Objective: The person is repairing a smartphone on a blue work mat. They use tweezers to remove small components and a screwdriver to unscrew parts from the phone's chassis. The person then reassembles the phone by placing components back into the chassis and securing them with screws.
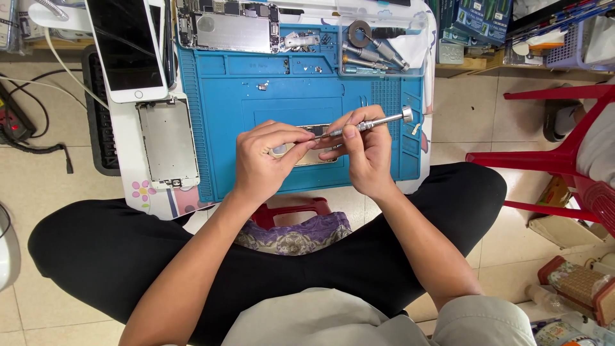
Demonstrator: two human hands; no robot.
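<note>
My right hand grips a slim silver screwdriver, its round cap pointing right and its tip pointing left. My left hand pinches at the tip of the screwdriver with thumb and fingers. Both hands hover above a small gold-coloured phone part that lies on the blue repair mat; my hands hide most of it.
A white phone, screen dark, and a bare metal screen frame lie left of the mat. An opened phone body and spare driver bits sit at the mat's far edge. A red plastic chair stands right.
</note>
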